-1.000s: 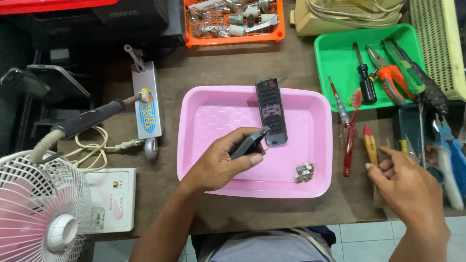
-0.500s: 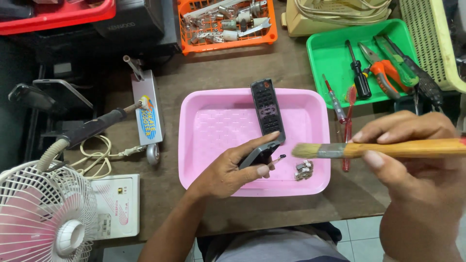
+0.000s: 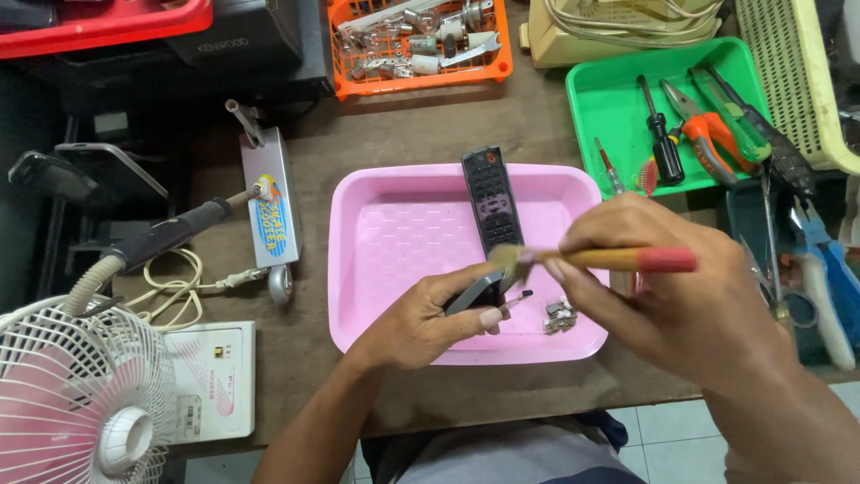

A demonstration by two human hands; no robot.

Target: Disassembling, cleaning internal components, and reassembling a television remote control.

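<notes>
Small dark part (image 3: pixel 479 293) gripped in left hand (image 3: pixel 430 323) over pink tray (image 3: pixel 376 269), paintbrush (image 3: pixel 609 259) clasped in right hand (image 3: pixel 672 287), bristles held against the part, black remote (image 3: pixel 490 197) laid in tray on counter (image 3: pixel 394 134).

1. Pink tray (image 3: pixel 376 242), embossed with a honeycomb pattern.
2. Black remote control (image 3: pixel 491 197) (red button on top).
3. Paintbrush (image 3: pixel 609 260): yellow handle, red end.
4. Green tray (image 3: pixel 609 108).
5. Orange basket (image 3: pixel 421 79).
6. White fan (image 3: pixel 81 394).
</notes>
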